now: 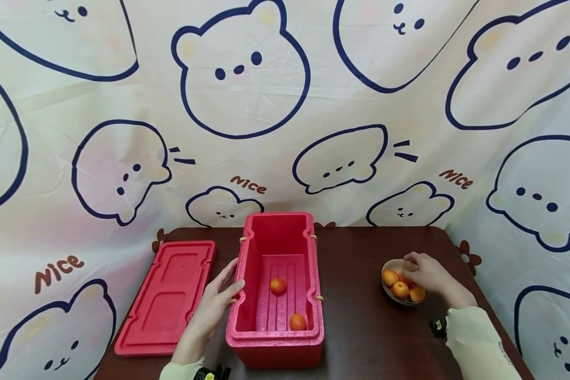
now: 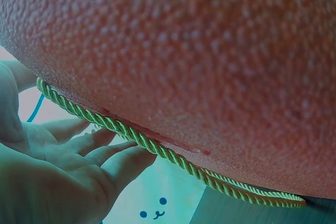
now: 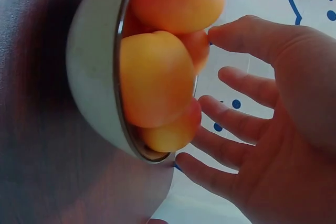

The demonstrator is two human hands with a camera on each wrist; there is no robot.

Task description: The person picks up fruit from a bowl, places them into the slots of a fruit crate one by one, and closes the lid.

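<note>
A deep red foam box (image 1: 320, 322) stands lidless on the table, two smooth orange fruits (image 1: 277, 286) on its ribbed floor. Along its left wall lies my left hand (image 1: 218, 295), thumb by the rim. The left wrist view shows that hand's fingers fairly straight beside a twisted cord (image 2: 152, 148) on the box. On the right, my right hand (image 1: 427, 273) hovers at a small bowl (image 3: 92, 61) of several orange-yellow round fruits (image 3: 157, 80). Its fingers are spread and slightly bent, with thumb and fingertips right at the fruits and nothing gripped.
To the left of the box lies a flat red lid (image 1: 171, 295) with recessed panels. Everything stands on a dark brown table (image 1: 356, 327). A pale cloth (image 1: 275, 158) printed with cartoon bears hangs behind the table and at both sides.
</note>
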